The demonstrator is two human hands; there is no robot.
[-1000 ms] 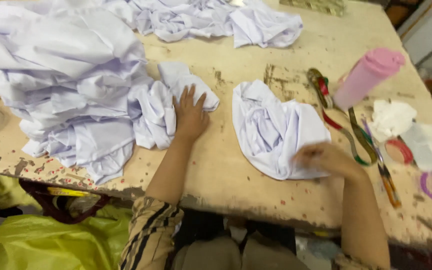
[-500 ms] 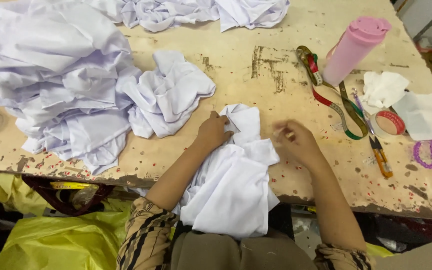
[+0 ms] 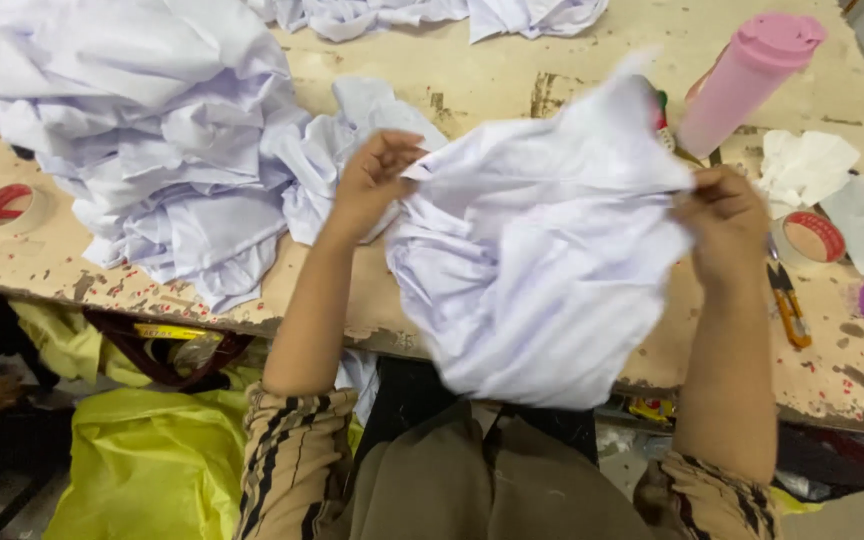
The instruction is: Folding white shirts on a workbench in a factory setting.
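Item: crumpled white cotton garment (image 3: 542, 270), lifted above the worn wooden tabletop (image 3: 492, 90). Left hand (image 3: 372, 180) and right hand (image 3: 722, 225) each pinch an upper edge. Best handled by keeping both grips level, cloth taut.

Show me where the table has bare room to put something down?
The wooden table is bare between the far white cloths and the cloth held up by the left hand and right hand. The left side is crowded by the big cloth pile, the right by the pink bottle and tape roll.
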